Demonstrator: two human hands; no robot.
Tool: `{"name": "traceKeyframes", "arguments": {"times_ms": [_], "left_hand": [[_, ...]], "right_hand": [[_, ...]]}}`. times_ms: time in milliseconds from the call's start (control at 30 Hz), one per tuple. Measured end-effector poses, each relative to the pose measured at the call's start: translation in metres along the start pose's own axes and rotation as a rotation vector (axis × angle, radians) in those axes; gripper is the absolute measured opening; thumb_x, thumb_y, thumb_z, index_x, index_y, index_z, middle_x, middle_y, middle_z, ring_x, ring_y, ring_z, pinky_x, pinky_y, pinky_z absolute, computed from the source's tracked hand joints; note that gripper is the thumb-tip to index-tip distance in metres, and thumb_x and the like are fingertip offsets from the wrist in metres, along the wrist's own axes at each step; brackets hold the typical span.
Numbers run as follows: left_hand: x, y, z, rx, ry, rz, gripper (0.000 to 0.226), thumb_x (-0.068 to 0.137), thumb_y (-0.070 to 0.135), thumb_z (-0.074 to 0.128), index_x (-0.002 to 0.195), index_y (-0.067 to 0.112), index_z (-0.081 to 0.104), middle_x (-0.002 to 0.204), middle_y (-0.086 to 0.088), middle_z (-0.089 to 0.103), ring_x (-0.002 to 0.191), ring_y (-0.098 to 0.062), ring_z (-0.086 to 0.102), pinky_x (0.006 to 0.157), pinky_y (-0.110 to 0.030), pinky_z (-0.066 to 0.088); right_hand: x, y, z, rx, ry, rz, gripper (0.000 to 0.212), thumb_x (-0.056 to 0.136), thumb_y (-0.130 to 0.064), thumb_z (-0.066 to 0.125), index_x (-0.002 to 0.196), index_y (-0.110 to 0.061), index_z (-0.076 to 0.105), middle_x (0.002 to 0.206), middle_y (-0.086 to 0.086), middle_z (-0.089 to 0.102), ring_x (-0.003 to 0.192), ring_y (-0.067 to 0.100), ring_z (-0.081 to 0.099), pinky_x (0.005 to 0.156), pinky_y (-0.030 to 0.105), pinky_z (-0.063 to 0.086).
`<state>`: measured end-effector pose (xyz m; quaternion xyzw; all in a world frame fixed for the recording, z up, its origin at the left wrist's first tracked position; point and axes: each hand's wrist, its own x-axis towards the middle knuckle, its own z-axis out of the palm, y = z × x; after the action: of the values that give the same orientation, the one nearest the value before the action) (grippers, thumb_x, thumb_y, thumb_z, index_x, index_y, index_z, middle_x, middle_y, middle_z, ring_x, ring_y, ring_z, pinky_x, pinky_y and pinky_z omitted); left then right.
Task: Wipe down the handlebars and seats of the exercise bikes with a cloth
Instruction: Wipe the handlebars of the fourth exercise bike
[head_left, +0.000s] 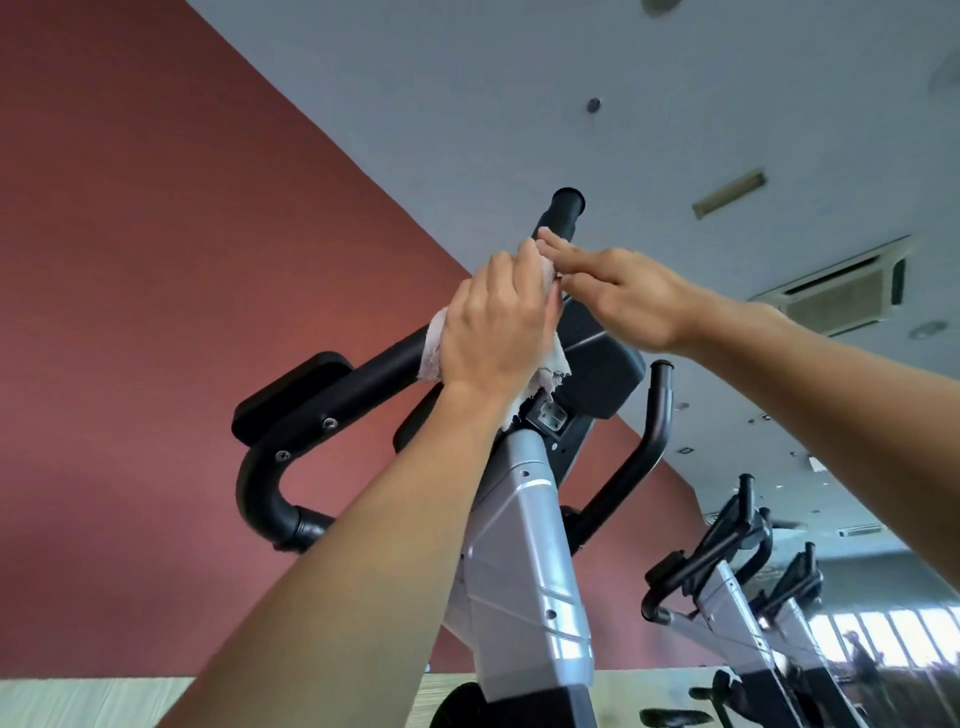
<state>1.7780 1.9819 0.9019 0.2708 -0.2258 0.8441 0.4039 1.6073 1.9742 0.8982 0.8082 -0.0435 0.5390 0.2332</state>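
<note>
Cloth (441, 340), whitish w/ frayed edges, is wrapped round the black handlebar (384, 364) of the nearest exercise bike (524, 561), at the straight bar section just below the upright grip end. It is gripped by the left hand (498, 322), fingers curled over cloth & bar together; a ragged corner hangs down past the wrist toward the console (597, 369). The right hand (623, 291) is held just beside the left, fingers straight & together, tips touching the cloth's upper edge near the grip end; nothing is clamped by it. Both forearms are raised up & fwd from the bottom of the view.

The bar's left loop is seen curving down & back to the silver post, w/ a black elbow pad (291, 389) bolted on it. The right-hand bar (644, 441) is untouched, well apart from both hands. Two more bikes (727, 571) are lined up to the right, beside a window. A red wall (156, 260) & grey ceiling w/ an AC vent (841, 291) are seen behind.
</note>
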Motion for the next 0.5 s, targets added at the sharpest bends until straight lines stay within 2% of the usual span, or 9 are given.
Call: {"name": "traceKeyframes", "arguments": {"times_ms": [100, 233, 400, 500], "left_hand": [[-0.015, -0.015, 0.002, -0.005, 0.111, 0.047, 0.044, 0.102, 0.04, 0.053, 0.126, 0.006, 0.066, 0.095, -0.005, 0.068, 0.076, -0.021, 0.066, 0.069, -0.032, 0.051], [-0.039, -0.041, -0.006, -0.084, 0.116, 0.062, 0.045, 0.104, 0.039, 0.054, 0.128, 0.002, 0.063, 0.103, -0.011, 0.071, 0.081, -0.028, 0.068, 0.071, -0.038, 0.054], [-0.017, -0.016, -0.01, -0.148, 0.06, -0.142, 0.041, 0.099, 0.046, 0.055, 0.107, 0.007, 0.068, 0.079, -0.007, 0.067, 0.064, -0.029, 0.064, 0.054, -0.038, 0.049], [-0.01, -0.012, -0.006, -0.143, 0.096, -0.154, 0.041, 0.097, 0.047, 0.054, 0.101, 0.009, 0.069, 0.074, -0.005, 0.065, 0.061, -0.026, 0.064, 0.053, -0.036, 0.047]], "right_hand": [[0.0, 0.002, 0.003, -0.012, 0.041, 0.0, 0.049, 0.108, -0.011, 0.036, 0.156, -0.017, 0.04, 0.166, -0.01, 0.024, 0.151, 0.001, 0.021, 0.127, 0.026, 0.012], [-0.001, 0.003, 0.008, -0.056, 0.098, -0.002, 0.051, 0.106, -0.01, 0.034, 0.157, -0.016, 0.039, 0.165, -0.011, 0.025, 0.152, 0.004, 0.022, 0.127, 0.029, 0.011], [-0.006, 0.0, 0.013, -0.046, 0.133, -0.001, 0.052, 0.105, -0.009, 0.034, 0.157, -0.017, 0.039, 0.165, -0.011, 0.025, 0.154, 0.009, 0.023, 0.128, 0.033, 0.012], [-0.005, 0.0, 0.011, -0.092, 0.161, -0.004, 0.052, 0.104, -0.009, 0.035, 0.154, -0.019, 0.044, 0.163, -0.014, 0.029, 0.151, 0.008, 0.028, 0.125, 0.025, 0.015]]}}
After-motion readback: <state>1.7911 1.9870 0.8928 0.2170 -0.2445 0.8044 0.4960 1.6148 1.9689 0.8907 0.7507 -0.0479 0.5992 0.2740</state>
